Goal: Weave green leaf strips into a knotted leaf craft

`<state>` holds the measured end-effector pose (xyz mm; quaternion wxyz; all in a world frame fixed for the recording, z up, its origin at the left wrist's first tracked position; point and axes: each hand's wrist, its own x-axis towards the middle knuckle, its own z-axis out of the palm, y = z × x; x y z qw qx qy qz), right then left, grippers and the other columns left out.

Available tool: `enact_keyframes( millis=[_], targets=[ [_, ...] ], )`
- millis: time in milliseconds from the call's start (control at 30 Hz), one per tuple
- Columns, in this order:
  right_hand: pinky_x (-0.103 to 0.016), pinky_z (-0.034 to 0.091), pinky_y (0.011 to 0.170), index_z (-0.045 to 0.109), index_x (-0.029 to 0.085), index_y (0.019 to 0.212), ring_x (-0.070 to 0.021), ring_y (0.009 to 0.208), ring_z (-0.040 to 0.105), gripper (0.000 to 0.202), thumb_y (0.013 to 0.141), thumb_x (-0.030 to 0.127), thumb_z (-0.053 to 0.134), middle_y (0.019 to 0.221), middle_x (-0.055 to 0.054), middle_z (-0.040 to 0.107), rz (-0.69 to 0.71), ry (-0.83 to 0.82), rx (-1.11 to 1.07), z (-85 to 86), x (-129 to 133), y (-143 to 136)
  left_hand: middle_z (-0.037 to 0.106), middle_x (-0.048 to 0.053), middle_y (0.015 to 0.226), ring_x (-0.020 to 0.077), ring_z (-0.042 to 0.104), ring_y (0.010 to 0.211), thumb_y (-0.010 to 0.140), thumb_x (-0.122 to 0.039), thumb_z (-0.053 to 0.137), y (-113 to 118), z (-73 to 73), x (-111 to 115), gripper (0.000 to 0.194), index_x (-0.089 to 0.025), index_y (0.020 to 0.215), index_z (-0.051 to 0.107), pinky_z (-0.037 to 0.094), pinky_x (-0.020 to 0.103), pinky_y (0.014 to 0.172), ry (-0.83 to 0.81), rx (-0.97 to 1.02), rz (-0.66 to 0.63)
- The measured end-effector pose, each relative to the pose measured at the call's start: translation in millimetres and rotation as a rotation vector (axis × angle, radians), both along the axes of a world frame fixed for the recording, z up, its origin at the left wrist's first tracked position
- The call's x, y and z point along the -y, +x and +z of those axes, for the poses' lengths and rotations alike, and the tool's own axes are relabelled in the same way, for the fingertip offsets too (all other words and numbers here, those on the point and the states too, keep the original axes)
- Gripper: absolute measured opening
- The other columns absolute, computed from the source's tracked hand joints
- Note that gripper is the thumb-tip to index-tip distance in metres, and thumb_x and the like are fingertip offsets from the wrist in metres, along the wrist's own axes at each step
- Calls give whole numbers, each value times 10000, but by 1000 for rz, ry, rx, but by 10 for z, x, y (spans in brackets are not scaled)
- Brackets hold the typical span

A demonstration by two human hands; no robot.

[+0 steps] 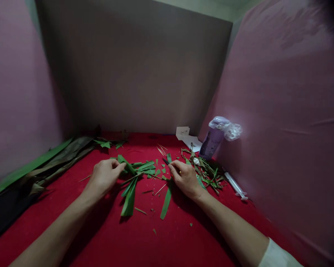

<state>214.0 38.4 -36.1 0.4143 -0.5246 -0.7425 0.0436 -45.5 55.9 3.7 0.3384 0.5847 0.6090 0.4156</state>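
Note:
My left hand (107, 174) is closed, thumb and fingers pinching a folded green leaf strip (126, 164). Several more leaf strips (130, 198) fan out below and to the right of it, over the red cloth. My right hand (186, 178) is closed around a slim tool with a dark pointed tip (165, 161); the rest of it is hidden in the fingers, so its kind cannot be made out. A flat green strip (166, 202) lies under that hand. Small cut leaf pieces (157, 172) are scattered between the two hands.
Long green and dried leaves (58, 155) lie along the left wall. On the right are a heap of leaf scraps (211, 172), a purple container (210, 142) topped with clear plastic, and a syringe (235, 185). White papers (192, 142) lie at the back. Walls enclose the red cloth (144, 241).

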Motion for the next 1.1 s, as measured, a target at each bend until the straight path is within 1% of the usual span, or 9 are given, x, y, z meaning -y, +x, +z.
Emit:
enact_keyframes(
  millis=[100, 200, 300, 400, 567, 733, 933, 1000, 1100],
  targets=[
    [-245, 361, 603, 606, 181, 788, -145, 612, 540, 188, 898, 240, 465, 682, -25, 617, 58, 5, 132, 39, 82, -30, 665, 17, 634, 218, 631, 659, 704, -305, 610, -44, 52, 25, 110, -202, 677, 637, 425, 298, 615, 191, -182, -10],
    [-241, 376, 648, 619, 185, 791, -148, 692, 554, 130, 862, 181, 510, 731, -21, 635, 179, 9, 294, 88, 168, -92, 700, 38, 806, 209, 633, 765, 724, -208, 558, -53, 53, 25, 145, -200, 813, 673, 438, 305, 713, 301, -315, -143],
    [-258, 373, 688, 641, 189, 813, -167, 766, 540, 142, 810, 106, 526, 774, -31, 639, 288, 18, 463, 104, 221, -159, 688, 35, 775, 191, 609, 750, 692, -89, 514, -79, 64, 17, 237, -200, 784, 702, 441, 297, 710, 351, -423, -324],
    [-286, 358, 659, 647, 166, 791, -191, 757, 507, 147, 759, 76, 535, 782, -63, 619, 318, 22, 585, 96, 245, -206, 664, 21, 733, 196, 564, 776, 642, -19, 506, -125, 96, 34, 323, -234, 745, 723, 426, 295, 710, 386, -515, -481],
    [-302, 351, 660, 636, 142, 791, -196, 756, 482, 150, 773, 68, 507, 799, -85, 592, 302, 19, 635, 128, 264, -287, 619, 24, 802, 204, 511, 815, 610, 38, 508, -134, 22, 55, 439, -290, 790, 738, 400, 307, 720, 418, -598, -610],
    [-296, 369, 692, 639, 162, 827, -181, 761, 494, 149, 816, 100, 504, 806, -62, 600, 303, 5, 534, 208, 264, -435, 609, 56, 892, 221, 499, 841, 677, -43, 583, -38, -71, 0, 275, -259, 731, 744, 394, 344, 748, 463, -562, -588],
    [-238, 412, 704, 628, 169, 879, -131, 791, 542, 125, 865, 125, 512, 864, -31, 625, 310, -8, 298, 406, 265, -509, 679, 50, 847, 216, 532, 869, 759, -156, 587, 51, 195, 133, 158, -229, 760, 727, 413, 324, 790, 498, -353, -469],
    [-226, 420, 665, 628, 173, 883, -117, 736, 546, 109, 872, 161, 520, 827, -18, 624, 332, -59, 133, 475, 272, -515, 671, 40, 731, 208, 552, 765, 776, -230, 591, 87, 284, 220, 127, -212, 744, 712, 424, 305, 695, 466, -274, -416],
    [-253, 425, 675, 644, 180, 877, -128, 726, 551, 105, 841, 242, 568, 803, -16, 629, 449, -274, -337, 513, 268, -531, 641, 20, 628, 175, 562, 613, 785, -298, 581, 166, 325, 305, 174, -178, 703, 676, 411, 266, 553, 362, -146, -391]
  ],
)
